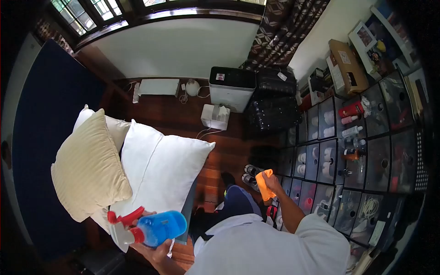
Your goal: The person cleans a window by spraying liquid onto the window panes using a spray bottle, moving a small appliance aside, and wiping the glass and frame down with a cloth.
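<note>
My left hand point(153, 250) grips a blue spray bottle point(156, 228) with a red trigger and white nozzle, held low at the bottom left, in front of a white pillow point(160, 169). My right hand point(273, 183) is shut on an orange cloth point(264, 184), held out near the stacked clear shoe boxes point(321, 160) on the right. Below the cloth, pairs of shoes point(251, 176) lie on the wooden floor point(183, 117).
A cream pillow point(89, 165) leans on the white ones at left. A white appliance point(231, 87), a tissue box point(215, 117) and black suitcases point(274, 105) stand by the far wall. Bottles point(352, 120) sit on the shoe boxes; a cardboard box point(347, 66) sits above.
</note>
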Motion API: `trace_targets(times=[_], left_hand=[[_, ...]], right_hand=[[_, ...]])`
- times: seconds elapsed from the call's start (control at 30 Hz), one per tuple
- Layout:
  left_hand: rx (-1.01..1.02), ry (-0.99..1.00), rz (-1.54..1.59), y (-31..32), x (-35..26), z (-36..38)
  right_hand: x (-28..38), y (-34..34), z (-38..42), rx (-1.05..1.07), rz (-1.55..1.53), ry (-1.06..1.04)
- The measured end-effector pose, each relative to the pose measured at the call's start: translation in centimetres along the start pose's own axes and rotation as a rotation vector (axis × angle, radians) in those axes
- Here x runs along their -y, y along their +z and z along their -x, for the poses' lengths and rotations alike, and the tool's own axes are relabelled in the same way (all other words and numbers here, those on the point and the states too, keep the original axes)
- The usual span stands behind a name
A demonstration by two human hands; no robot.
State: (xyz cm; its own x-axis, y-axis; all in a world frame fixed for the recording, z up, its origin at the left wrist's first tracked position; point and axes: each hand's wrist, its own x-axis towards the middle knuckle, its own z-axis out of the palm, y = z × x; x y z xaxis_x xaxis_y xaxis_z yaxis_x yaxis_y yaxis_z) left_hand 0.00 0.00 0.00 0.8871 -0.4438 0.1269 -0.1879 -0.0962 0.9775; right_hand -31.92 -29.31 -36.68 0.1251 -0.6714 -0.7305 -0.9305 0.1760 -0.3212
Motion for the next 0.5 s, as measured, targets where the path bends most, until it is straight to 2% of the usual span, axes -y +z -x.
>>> trace_targets(times=[0.03,0.07,0.1,0.17,0.23,0.3,0.33,0.4,0.43,0.47,0.5], left_hand=[[-0.013,0.052,0.006,-0.2,-1.3,-0.4],[0.063,0.003,-0.02,-1.0,-2.7,-1.0],[0.049,0.018,0.131,8.1,1.8,-2.9],[0.08,-0.033,0.086,8.4,0.7,-4.3],[0.071,0.0,0.067,8.9,1.1,-5.4],[0.158,-0.015,0.023,9.1,1.2,-6.4],[0.132,-0.025,0.035,9.6,0.8,-6.8],[0.131,-0.027,0.035,9.4,1.4,-7.2],[0.139,-0.018,0.036,9.5,2.0,-7.8],[0.112,-0.028,0.054,9.5,2.8,-8.0],[0.116,-0.07,0.078,9.6,3.1,-8.5]], right_hand=[[0.4,0.6,1.9,-0.028,-0.033,0.02],[0.7,1.6,3.4,-0.057,-0.07,0.04],[-0.9,-9.0,-5.0,-0.201,-0.022,0.03],[-3.8,-5.5,-6.2,-0.115,-0.157,0.038],[-3.0,-5.9,-3.6,-0.086,-0.154,0.088],[-3.6,-6.4,-3.1,-0.039,-0.079,0.153],[-6.4,-4.9,-4.9,-0.029,-0.109,0.136],[-5.8,-5.5,-4.2,-0.023,-0.066,0.076],[-8.3,-4.0,-6.9,-0.097,-0.019,0.043],[-1.0,-8.4,-1.4,0.036,-0.035,0.162],[-2.5,-7.3,-3.1,-0.082,-0.06,0.147]])
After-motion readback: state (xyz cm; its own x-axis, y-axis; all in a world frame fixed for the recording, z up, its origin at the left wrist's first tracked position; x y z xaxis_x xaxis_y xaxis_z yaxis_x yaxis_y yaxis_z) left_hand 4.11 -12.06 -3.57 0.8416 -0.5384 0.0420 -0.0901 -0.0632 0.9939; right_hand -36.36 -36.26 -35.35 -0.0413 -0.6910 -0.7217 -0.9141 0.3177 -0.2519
